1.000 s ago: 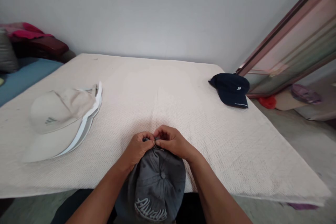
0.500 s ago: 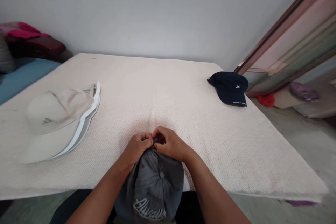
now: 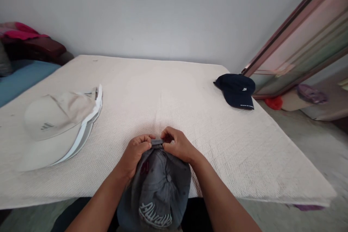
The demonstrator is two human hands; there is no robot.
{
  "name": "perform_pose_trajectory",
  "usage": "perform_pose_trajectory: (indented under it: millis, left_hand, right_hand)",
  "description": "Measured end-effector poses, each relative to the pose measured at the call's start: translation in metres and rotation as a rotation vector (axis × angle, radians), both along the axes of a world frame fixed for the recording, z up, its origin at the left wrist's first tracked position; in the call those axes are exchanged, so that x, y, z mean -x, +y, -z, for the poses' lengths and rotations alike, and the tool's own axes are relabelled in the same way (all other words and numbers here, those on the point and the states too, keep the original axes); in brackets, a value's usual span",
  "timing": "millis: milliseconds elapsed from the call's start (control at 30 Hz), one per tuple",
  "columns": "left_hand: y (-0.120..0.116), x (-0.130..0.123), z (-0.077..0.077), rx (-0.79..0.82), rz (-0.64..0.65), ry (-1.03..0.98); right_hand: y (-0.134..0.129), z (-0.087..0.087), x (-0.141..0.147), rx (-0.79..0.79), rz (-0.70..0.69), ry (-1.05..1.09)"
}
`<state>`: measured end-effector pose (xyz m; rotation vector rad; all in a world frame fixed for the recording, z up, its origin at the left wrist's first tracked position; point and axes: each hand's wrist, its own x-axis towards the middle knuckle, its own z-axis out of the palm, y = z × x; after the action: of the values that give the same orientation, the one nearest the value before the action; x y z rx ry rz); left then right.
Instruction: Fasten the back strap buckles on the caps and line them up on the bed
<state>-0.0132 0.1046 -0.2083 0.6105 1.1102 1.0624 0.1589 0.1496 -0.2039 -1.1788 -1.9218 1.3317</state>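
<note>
A dark grey baseball cap (image 3: pixel 160 185) with "Always" in white stitching lies at the table's front edge, its brim side toward me. Its back strap (image 3: pixel 157 141) points away from me and shows between my fingers. My left hand (image 3: pixel 137 152) pinches the strap's left end between thumb and fingers. On the right end, my right hand (image 3: pixel 178 145) holds the strap the same way. Dark red stitching shows on the cap's left side. The fastening itself is too small to make out.
Light beige caps (image 3: pixel 59 123), stacked with a white-edged one, lie on the left of the white cloth-covered table (image 3: pixel 163 79). A navy cap (image 3: pixel 236 88) sits at the far right. Behind stands a grey wall (image 3: pixel 152 14); a pink-framed door (image 3: pixel 299 40) is at right.
My hands have drawn slightly apart along the strap, so a flat length of it shows between them. The dark red stitching has come into sight. The other caps have stayed put.
</note>
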Motion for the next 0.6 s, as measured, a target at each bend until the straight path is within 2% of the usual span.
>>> perform_pose_trajectory:
  millis: [267,400,600]
  left_hand:
    - [-0.0017,0.0027,-0.0011,-0.020,0.012,-0.081]
    - [-0.0019,0.0021,0.0014,0.029,0.066,-0.138]
    - [-0.0003,-0.0058,0.0018,0.059,0.105,-0.072]
  right_hand:
    - [-0.0021,0.0016,-0.0003,0.064,-0.020,0.071]
    - [-0.0020,0.0023,-0.0021,0.079,-0.026,0.100]
    - [-0.0029,-0.0002,-0.0009,0.025,-0.034,0.090]
